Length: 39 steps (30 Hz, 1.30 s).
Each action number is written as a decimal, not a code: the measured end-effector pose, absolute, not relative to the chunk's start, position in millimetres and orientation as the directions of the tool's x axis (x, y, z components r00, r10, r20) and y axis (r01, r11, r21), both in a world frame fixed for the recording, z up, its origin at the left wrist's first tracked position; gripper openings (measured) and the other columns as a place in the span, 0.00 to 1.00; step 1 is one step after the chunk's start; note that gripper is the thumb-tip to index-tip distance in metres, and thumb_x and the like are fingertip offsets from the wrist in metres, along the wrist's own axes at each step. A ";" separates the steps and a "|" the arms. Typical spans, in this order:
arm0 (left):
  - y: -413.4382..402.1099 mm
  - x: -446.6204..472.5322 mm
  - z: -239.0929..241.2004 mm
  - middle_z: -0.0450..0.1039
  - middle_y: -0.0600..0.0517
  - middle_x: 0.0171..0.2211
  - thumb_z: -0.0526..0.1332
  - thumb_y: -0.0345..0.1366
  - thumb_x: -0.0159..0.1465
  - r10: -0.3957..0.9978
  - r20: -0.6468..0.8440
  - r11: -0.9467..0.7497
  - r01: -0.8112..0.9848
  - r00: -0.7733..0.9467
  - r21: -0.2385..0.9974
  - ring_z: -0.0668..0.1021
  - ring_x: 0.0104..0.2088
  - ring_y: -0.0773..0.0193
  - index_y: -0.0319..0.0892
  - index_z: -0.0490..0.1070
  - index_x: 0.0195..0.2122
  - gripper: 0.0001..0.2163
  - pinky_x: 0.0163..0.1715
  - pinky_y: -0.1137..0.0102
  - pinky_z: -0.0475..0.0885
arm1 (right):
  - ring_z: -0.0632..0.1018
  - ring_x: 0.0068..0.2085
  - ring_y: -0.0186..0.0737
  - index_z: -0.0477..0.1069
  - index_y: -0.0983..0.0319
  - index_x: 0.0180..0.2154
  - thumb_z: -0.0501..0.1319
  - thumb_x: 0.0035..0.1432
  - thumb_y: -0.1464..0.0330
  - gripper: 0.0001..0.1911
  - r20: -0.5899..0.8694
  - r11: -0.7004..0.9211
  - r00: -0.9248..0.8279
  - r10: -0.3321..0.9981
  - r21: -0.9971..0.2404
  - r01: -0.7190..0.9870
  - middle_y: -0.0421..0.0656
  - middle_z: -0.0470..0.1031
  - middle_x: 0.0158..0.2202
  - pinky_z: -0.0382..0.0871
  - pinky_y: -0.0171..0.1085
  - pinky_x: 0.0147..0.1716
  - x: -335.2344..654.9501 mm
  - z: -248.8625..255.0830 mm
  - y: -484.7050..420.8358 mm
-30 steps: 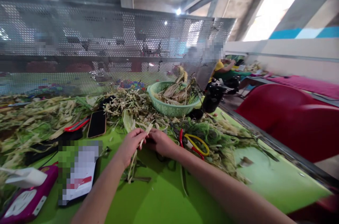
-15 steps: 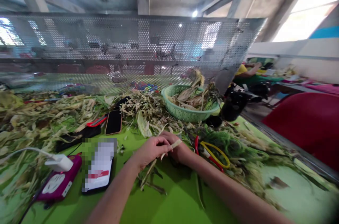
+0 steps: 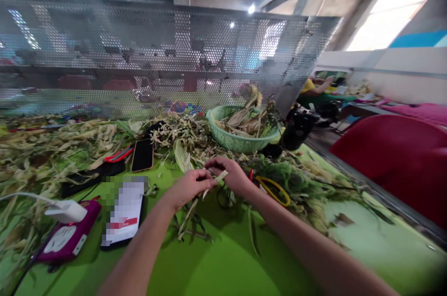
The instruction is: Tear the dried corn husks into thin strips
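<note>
My left hand (image 3: 192, 187) is closed, thumb and fingers pinching a pale strip of dried corn husk (image 3: 221, 176). Meeting it from the right, my right hand (image 3: 228, 175) has bent fingers closed at the same husk; its fingertips are partly hidden. Thin husk strips (image 3: 186, 219) dangle below my left hand over the green tabletop (image 3: 223, 258). Just right of my right wrist lie a red handle (image 3: 251, 175) and a yellow loop (image 3: 275, 192). A wide piece of husk (image 3: 182, 156) lies beyond my hands.
A green plastic basket (image 3: 240, 143) holds dried husks. Husk scraps (image 3: 80, 140) cover the left. Two phones, one dark (image 3: 143, 155) and one lit (image 3: 125, 216), lie near a purple power strip (image 3: 68, 235). A perforated metal screen (image 3: 157, 63) stands behind; a red chair (image 3: 394, 161) is at right.
The view has swung a little to the right and down. My right hand has risen slightly, its fingers more bent against my left fingertips. The husk strip stays between the hands.
</note>
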State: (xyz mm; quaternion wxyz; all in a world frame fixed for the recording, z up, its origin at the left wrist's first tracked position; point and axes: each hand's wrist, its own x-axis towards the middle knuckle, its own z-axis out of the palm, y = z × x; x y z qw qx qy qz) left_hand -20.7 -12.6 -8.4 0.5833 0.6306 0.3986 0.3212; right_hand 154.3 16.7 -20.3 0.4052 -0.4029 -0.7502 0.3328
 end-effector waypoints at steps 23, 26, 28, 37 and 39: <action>-10.6 -21.3 -17.8 0.72 0.50 0.21 0.63 0.39 0.52 0.936 0.073 -0.231 0.444 0.344 0.866 0.68 0.23 0.61 0.44 0.74 0.21 0.07 0.23 0.72 0.55 | 0.74 0.33 0.36 0.73 0.62 0.40 0.64 0.52 0.61 0.14 0.428 0.423 -0.083 0.900 -0.811 0.404 0.40 0.75 0.32 0.69 0.36 0.33 240.1 50.6 -5.0; -12.9 -20.2 -15.8 0.73 0.48 0.23 0.63 0.40 0.52 0.929 0.121 -0.274 0.430 0.349 0.861 0.69 0.23 0.60 0.45 0.76 0.22 0.07 0.23 0.72 0.56 | 0.75 0.35 0.38 0.73 0.62 0.41 0.62 0.54 0.61 0.14 0.408 0.372 -0.069 0.910 -0.734 0.568 0.42 0.76 0.35 0.69 0.38 0.37 269.3 48.1 -22.7; -13.5 -20.6 -15.3 0.74 0.47 0.25 0.63 0.40 0.53 0.919 0.154 -0.309 0.419 0.364 0.854 0.70 0.25 0.59 0.46 0.77 0.23 0.06 0.25 0.71 0.57 | 0.76 0.37 0.41 0.74 0.61 0.41 0.62 0.54 0.62 0.14 0.396 0.320 -0.060 0.916 -0.633 0.705 0.44 0.77 0.37 0.69 0.39 0.39 289.8 45.4 -35.9; -10.7 -27.5 -16.9 0.76 0.47 0.34 0.61 0.39 0.55 0.918 0.214 -0.365 0.501 0.334 0.785 0.73 0.31 0.57 0.47 0.78 0.29 0.06 0.30 0.69 0.61 | 0.69 0.55 0.52 0.64 0.55 0.58 0.66 0.49 0.68 0.33 0.303 0.213 -0.136 0.943 -0.239 0.947 0.48 0.67 0.56 0.63 0.48 0.52 330.2 11.0 -58.2; -10.3 -28.7 -17.0 0.76 0.47 0.33 0.62 0.39 0.55 0.920 0.226 -0.364 0.485 0.320 0.795 0.73 0.31 0.57 0.47 0.78 0.28 0.06 0.30 0.69 0.61 | 0.73 0.50 0.50 0.67 0.55 0.56 0.66 0.49 0.69 0.30 0.267 0.163 -0.092 0.959 -0.260 0.952 0.46 0.71 0.53 0.66 0.44 0.48 329.0 3.9 -52.9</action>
